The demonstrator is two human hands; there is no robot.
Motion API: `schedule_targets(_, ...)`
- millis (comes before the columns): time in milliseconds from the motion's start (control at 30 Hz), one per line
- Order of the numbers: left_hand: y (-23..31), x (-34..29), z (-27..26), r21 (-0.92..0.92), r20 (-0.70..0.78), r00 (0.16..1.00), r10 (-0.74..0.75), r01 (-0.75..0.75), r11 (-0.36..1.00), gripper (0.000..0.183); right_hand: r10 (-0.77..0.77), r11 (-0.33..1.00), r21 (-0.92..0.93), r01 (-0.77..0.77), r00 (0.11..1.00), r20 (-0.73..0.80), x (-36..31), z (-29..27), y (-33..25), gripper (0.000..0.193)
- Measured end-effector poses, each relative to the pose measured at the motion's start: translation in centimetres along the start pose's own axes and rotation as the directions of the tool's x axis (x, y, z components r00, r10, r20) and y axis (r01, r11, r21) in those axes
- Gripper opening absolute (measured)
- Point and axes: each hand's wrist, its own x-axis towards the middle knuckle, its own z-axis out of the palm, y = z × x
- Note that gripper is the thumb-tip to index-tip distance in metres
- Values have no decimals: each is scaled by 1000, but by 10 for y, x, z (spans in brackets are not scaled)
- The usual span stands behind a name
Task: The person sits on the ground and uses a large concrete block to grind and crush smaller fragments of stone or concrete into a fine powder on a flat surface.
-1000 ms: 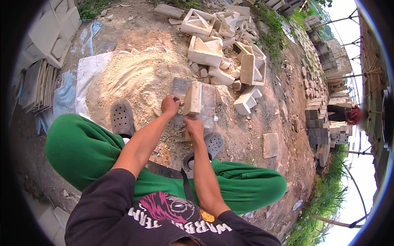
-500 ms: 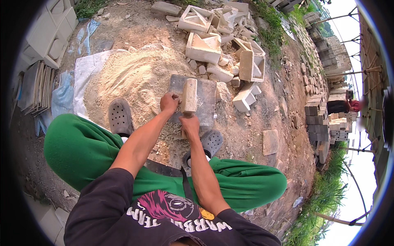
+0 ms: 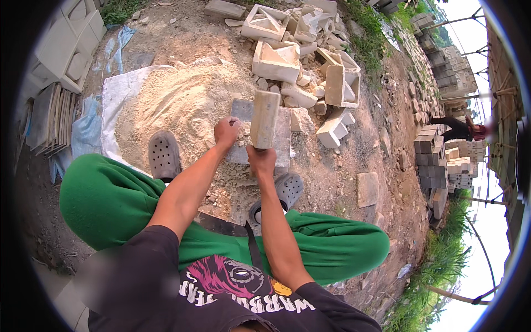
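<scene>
My right hand [image 3: 261, 160] is wrapped round the near end of what looks like a mallet, its long, dusty, block-shaped head [image 3: 265, 119] raised above a grey slab [image 3: 283, 138]. The handle is mostly hidden in my fist. To the left, my left hand [image 3: 227, 131] is closed at the slab's left edge, fingers curled inward; what they pinch, if anything, is hidden. Small pale crumbs lie around the slab. Beyond my left hand spreads a heap of sandy, crushed material [image 3: 177, 99] on a white sheet [image 3: 119, 105].
Broken pale moulded blocks [image 3: 276, 60] are piled beyond the slab. My feet in grey clogs [image 3: 164, 155] flank the work spot. Thin boards [image 3: 52, 122] lean at the left. Stacked grey blocks [image 3: 428, 157] stand at the right, near another person [image 3: 459, 130].
My right hand has lifted the mallet off the slab, its head now higher and nearer the camera. My left hand has shifted slightly. The person in the background has changed stance.
</scene>
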Motion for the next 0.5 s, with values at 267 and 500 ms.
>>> schedule_targets(267,-8,-14,-23,163,10,980,198,-197,967,22,299,953,-113,-281,932,205,2,-9,3,34)
schedule_targets(500,-17,-36,-20,471,195,901,387,-432,769,23,75,981,185,-56,992,-97,1,-11,-10,23)
